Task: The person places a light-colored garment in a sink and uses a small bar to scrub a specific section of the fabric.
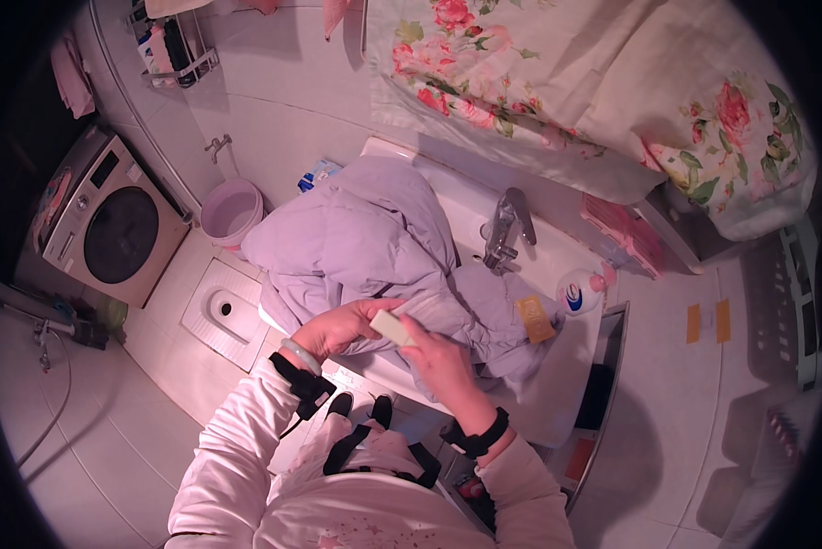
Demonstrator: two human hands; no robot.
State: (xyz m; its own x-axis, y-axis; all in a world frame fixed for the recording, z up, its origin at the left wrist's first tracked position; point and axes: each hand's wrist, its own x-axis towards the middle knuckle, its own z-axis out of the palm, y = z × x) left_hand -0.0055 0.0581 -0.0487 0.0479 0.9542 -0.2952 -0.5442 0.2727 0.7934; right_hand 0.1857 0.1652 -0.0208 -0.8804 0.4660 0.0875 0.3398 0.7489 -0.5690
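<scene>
A lilac padded jacket (356, 226) is heaped across the white washbasin (541, 405), covering much of its bowl. In my right hand (445, 360) is a pale bar of soap (392, 328), held over the jacket between thumb and fingers. My left hand (339, 326), with a bangle at the wrist, pinches a fold of the jacket just beside the soap; its fingertips are partly hidden. A yellow-orange wrapper-like piece (535, 319) with raised marks lies on the jacket's right part.
Behind the jacket stands a chrome faucet (507, 230). A white pump bottle (581, 291) is on the basin's right rim. Leftward are a pink bucket (232, 209), a squat toilet (222, 312) and a front-loading washing machine (119, 219). A floral curtain (520, 75) hangs above.
</scene>
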